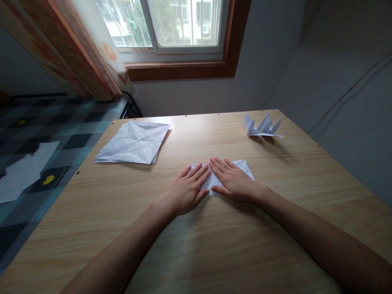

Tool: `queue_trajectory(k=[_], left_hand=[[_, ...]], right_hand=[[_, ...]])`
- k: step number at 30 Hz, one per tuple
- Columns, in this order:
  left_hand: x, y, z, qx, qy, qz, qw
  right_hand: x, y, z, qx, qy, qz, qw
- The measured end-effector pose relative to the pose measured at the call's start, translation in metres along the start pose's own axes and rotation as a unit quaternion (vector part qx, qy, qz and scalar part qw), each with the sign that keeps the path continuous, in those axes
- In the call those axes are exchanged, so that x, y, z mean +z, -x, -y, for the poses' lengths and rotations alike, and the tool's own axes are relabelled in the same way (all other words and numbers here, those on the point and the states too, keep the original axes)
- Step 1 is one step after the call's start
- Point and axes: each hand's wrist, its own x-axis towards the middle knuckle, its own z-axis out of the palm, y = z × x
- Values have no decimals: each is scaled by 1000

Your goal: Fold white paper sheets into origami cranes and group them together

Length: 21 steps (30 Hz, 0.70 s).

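A folded sheet of white paper point(244, 166) lies flat near the middle of the wooden table. My left hand point(189, 188) presses down on its left part, fingers stretched out and lying flat. Over its middle and right part lies my right hand point(230, 179), also flat with the fingers extended. The two hands are side by side, fingertips toward the paper's far edge. Much of the paper is hidden beneath them; its right corner and a strip between the hands show, with fold lines.
Creased white sheets point(133, 143) lie stacked at the table's far left. Folded white paper figures point(263, 126) stand at the far right. More white paper point(26, 171) rests on the checked bed cover point(61, 122) to the left. A window point(183, 24) is behind the wooden table point(122, 216).
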Motion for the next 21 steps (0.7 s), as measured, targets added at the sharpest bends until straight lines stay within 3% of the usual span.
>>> queue_trajectory(k=[10, 14, 18, 21], left_hand=[[-3, 10, 9, -77, -37, -1, 996], [-5, 13, 20, -93, -39, 4, 995], [-11, 15, 32, -83, -57, -43, 994], [-15, 14, 29, -20, -68, -105, 992]], right_hand=[[-7, 44, -35, 34, 24, 2, 999], [-15, 62, -46, -1, -1, -10, 1000], [-22, 67, -42, -58, -33, -96, 993], [-22, 61, -32, -85, -13, -126, 988]])
